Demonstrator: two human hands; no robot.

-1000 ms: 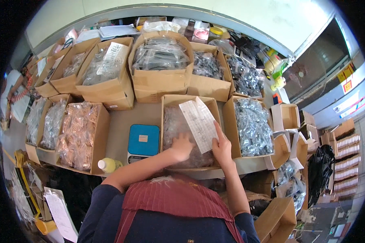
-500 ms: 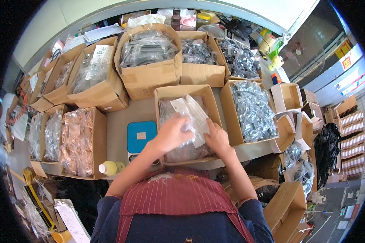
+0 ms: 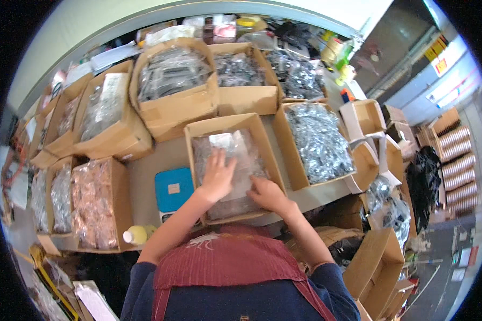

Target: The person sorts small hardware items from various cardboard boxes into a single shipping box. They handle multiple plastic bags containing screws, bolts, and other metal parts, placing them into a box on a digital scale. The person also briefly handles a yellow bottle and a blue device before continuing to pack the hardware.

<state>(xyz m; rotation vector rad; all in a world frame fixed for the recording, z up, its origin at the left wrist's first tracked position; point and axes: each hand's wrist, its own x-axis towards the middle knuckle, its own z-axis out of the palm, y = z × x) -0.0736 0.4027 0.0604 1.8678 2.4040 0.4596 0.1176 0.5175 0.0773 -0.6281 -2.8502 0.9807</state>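
In front of me stands an open cardboard box (image 3: 276, 176) holding clear plastic bags. A flat clear bag (image 3: 240, 160) with a pale printed area lies on top inside it. My left hand (image 3: 217, 175) rests on that bag with its fingers spread. On the bag's right side, my right hand (image 3: 268, 193) has its fingers curled in and seems to pinch the plastic; its fingertips are partly hidden. What the bags below contain is too blurred to make out.
A blue-topped scale (image 3: 168, 198) and a yellowish bottle (image 3: 138, 234) sit left of the box. Beside it on the right is a carton of shiny bagged parts (image 3: 320, 142). More filled cartons (image 3: 177, 109) line the back and left. Small open boxes (image 3: 365, 119) stand at the right.
The clear bag, raised and tilted before, now lies flat in the box. My left hand has gone from curled fingers to spread, lower on the bag. The whole view has shifted and tilted a little.
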